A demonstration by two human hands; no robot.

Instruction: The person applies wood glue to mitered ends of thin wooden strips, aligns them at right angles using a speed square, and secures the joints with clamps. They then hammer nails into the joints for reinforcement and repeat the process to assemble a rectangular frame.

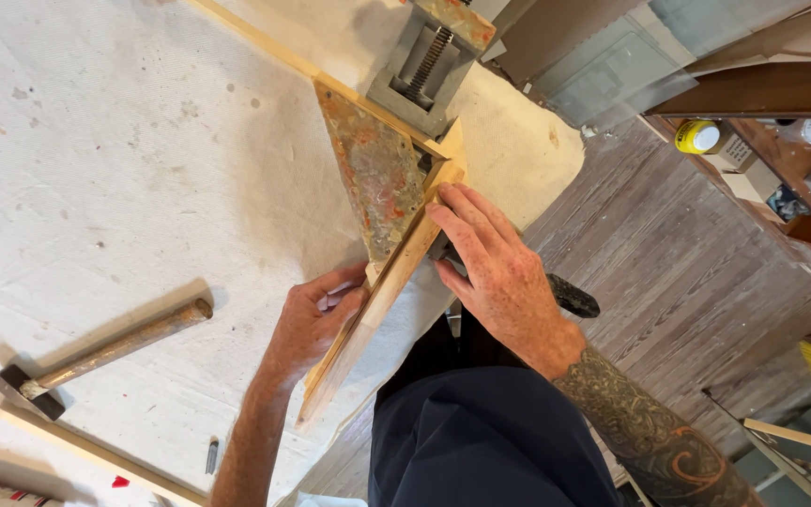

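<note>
open cloth (124, 141) left, hammer (105, 352) low, rusty clamp (377, 169) blocking centre
</note>
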